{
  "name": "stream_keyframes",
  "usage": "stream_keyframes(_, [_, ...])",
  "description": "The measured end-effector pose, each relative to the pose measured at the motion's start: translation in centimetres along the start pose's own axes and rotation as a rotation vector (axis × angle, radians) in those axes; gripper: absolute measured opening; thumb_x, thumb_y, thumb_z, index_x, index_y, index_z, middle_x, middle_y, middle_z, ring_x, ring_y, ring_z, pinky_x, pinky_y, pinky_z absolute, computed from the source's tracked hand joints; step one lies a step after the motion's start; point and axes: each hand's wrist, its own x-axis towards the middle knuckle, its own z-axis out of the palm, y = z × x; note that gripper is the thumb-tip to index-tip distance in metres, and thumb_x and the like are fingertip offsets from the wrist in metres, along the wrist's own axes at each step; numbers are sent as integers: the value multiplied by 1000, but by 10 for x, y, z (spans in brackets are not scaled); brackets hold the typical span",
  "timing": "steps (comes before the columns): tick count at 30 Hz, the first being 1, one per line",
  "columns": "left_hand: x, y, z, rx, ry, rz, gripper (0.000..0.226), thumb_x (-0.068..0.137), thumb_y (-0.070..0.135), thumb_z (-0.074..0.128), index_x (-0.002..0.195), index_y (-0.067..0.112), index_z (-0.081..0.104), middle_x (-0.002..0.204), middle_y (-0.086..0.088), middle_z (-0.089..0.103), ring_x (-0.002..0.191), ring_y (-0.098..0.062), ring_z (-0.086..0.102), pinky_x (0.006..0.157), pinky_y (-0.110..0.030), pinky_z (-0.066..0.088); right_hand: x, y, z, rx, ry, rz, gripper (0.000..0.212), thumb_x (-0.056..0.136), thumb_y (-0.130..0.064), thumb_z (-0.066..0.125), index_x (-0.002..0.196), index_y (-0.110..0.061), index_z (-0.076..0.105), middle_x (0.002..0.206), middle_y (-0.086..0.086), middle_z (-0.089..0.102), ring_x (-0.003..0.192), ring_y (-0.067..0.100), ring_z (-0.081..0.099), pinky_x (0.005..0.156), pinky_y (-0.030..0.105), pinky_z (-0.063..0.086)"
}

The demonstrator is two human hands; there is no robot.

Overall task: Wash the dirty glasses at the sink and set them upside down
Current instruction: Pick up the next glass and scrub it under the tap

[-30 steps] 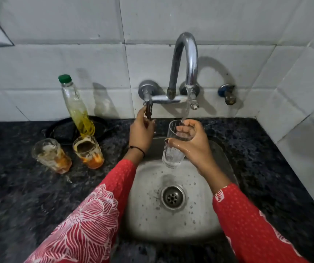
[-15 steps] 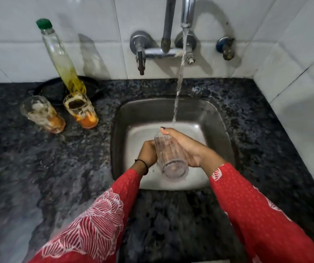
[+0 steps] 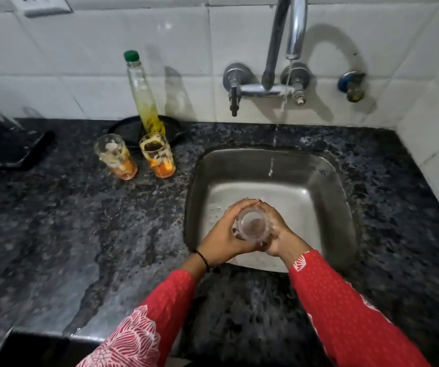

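- Over the steel sink point(image 3: 327, 181), the left hand point(image 3: 222, 238) and right hand point(image 3: 279, 234) cup a clear glass point(image 3: 253, 225) between them, fingers point(image 3: 235, 207) wrapped round its sides.
- A thin stream runs from the tap point(image 3: 295, 30) behind the hands.
- On the dark table point(image 3: 54, 221), two dirty glasses point(image 3: 115, 157) point(image 3: 158, 154) stand upright, near each other, before an oil bottle point(image 3: 144, 96).

Sink point(image 3: 327, 181) sitting in the counter point(image 3: 80, 234), right of centre; tap point(image 3: 279, 49) standing on the wall behind it. Glass point(image 3: 252, 225) resting between left hand point(image 3: 223, 234) and right hand point(image 3: 279, 234) over the sink's front. Two glasses point(image 3: 115, 157) point(image 3: 157, 154) standing left of the sink, side by side; bottle point(image 3: 144, 94) standing behind them on a plate point(image 3: 123, 128).
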Motion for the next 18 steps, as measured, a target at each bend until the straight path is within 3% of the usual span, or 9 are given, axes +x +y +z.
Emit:
stream_keyframes(3, [-3,5,-1,-8,23,-4,74,66,13,85,129,24,48,135,4,51,125,-8,49,104,-22,41,-5,-3,0,-132,68,-42,41,94,-49,40,79,-19,62,72,4,64,61,21,61,54,27,47])
stream_keyframes(6, [-7,4,2,-86,103,-71,66,69,7,81,126,16,51,126,-1,57,114,-11,57,92,-19,47,-9,3,-9,-267,85,-122,42,97,-47,36,99,-14,61,67,7,61,45,17,54,39,24,46])
stream_keyframes(9, [-10,2,4,-151,225,-122,60,70,3,79,124,9,53,117,-6,63,106,-8,60,90,-17,47,-9,9,-21,-381,133,-275,30,99,-27,37,119,-11,51,76,14,63,39,15,54,40,28,49])
stream_keyframes(13, [-11,5,-2,-135,267,-157,57,72,6,79,123,9,54,116,-3,65,107,-8,61,93,-19,47,-9,9,-23,-686,173,-466,34,88,-6,47,118,-21,50,108,6,62,78,28,68,50,35,55])
stream_keyframes(15, [-10,4,-7,-124,267,-157,59,70,14,82,123,12,55,117,-2,66,110,-11,61,97,-26,48,-8,9,-20,-877,164,-566,37,82,-3,53,115,-20,54,110,7,65,92,30,65,69,41,56])
stream_keyframes(18, [-7,7,-16,-139,275,-155,62,66,24,81,121,15,56,117,-2,66,110,-14,61,99,-31,48,-7,12,-12,-1100,136,-681,60,79,-8,63,134,-19,42,131,6,54,112,27,59,92,39,49])
